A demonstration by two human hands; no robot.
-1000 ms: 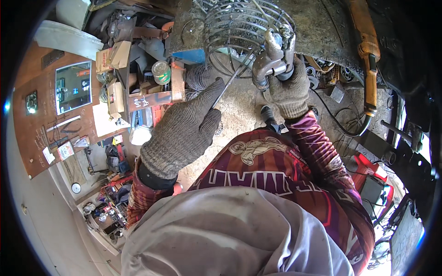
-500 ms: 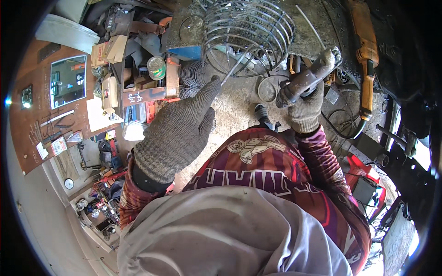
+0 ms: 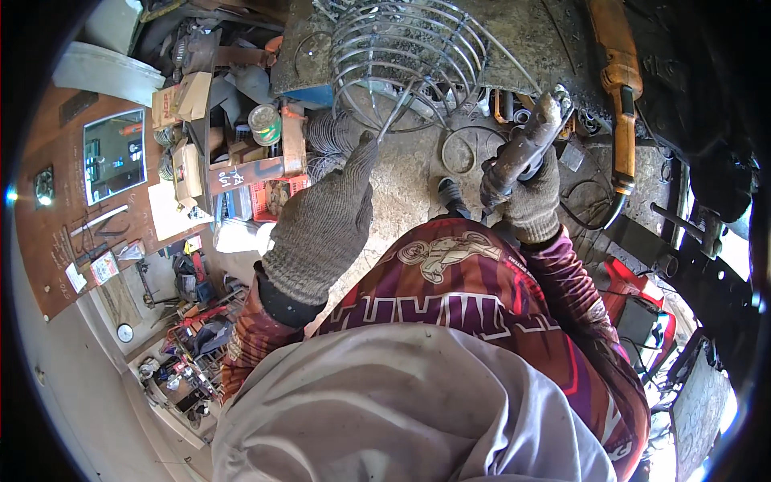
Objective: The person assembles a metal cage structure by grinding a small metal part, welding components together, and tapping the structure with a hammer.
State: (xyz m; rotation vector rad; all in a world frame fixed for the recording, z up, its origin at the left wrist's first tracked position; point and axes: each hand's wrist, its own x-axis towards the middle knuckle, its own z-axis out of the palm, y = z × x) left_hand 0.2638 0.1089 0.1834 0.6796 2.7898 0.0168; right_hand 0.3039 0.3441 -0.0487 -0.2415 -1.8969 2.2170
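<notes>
My right hand, in a grey knit glove, is closed around a worn grey welding electrode holder. A thin welding electrode runs from its jaws up and left, its far end overlapping the right side of a round wire cage; whether they touch I cannot tell. My left hand, gloved too, is closed on a thin metal rod that reaches up to the cage's near side. The glove hides the rod's lower end. The cage, made of several bent metal rings joined by cross rods, rests on the dark worktable.
An orange power tool lies at the table's right. Coiled wire and a green-labelled can are by the cluttered shelf on the left. On the floor lies a metal ring, near my foot.
The view has shifted, so the cage sits farther left. The electrode's far end has come leftward to overlap the cage. Both hands keep their grip.
</notes>
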